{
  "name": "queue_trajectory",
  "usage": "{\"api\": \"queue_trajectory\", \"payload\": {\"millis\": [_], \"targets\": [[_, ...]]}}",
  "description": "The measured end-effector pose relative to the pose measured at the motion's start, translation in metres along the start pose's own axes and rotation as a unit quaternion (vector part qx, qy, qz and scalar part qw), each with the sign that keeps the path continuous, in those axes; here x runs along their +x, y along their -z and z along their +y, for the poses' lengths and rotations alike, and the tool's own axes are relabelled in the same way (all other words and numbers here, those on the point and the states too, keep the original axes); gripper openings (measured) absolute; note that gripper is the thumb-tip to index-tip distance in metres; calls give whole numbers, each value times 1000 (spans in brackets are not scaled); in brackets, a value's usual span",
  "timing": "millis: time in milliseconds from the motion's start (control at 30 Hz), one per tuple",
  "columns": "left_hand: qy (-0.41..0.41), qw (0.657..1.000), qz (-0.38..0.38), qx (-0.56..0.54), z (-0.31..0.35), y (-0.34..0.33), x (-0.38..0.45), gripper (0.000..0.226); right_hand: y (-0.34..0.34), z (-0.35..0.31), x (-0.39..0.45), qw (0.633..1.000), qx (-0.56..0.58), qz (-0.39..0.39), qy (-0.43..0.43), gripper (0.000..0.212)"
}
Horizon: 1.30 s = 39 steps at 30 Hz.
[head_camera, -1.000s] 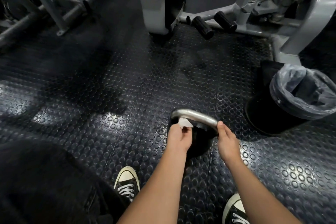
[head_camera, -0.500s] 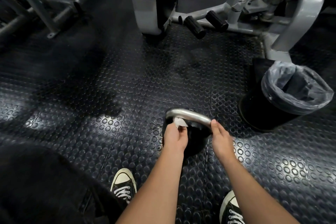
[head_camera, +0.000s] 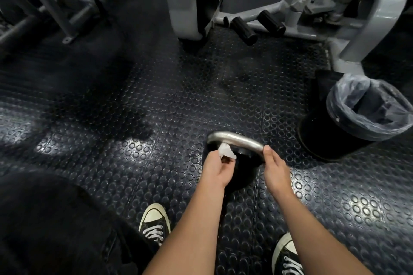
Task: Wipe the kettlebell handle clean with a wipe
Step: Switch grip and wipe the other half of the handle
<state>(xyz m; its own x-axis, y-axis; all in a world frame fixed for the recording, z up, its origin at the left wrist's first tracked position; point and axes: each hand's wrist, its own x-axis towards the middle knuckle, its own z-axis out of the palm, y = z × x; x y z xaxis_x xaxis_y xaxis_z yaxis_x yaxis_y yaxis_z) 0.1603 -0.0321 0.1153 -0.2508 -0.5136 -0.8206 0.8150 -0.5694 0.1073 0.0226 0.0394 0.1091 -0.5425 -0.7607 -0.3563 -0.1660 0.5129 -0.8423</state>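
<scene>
Kettlebell [head_camera: 241, 172] sat on the studded floor mat [head_camera: 111, 140], left of the lined bin [head_camera: 357, 123]. Left hand [head_camera: 218, 166] pinched the white wipe [head_camera: 226, 151] against the left end of the steel handle [head_camera: 237, 139]; right hand [head_camera: 276, 167] gripped its right end. Hands apart.

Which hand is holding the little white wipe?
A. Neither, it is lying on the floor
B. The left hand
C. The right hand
B: the left hand pinches the white wipe against the metal kettlebell handle, while the right hand just holds the handle's other end.
</scene>
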Motion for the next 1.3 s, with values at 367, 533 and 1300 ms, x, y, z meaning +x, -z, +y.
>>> {"api": "queue_trajectory", "payload": {"millis": [367,533,1300], "targets": [[-29,999,-8,-13,-7,6,9,22,1,-1,0,1000,-1,0,-3,63],[-25,996,24,-83,-1,-2,13,29,2,-1,1,1000,-6,4,-3,62],[-53,997,39,37,-5,-4,1,25,1,-8,-5,1000,-3,4,0,56]]}}
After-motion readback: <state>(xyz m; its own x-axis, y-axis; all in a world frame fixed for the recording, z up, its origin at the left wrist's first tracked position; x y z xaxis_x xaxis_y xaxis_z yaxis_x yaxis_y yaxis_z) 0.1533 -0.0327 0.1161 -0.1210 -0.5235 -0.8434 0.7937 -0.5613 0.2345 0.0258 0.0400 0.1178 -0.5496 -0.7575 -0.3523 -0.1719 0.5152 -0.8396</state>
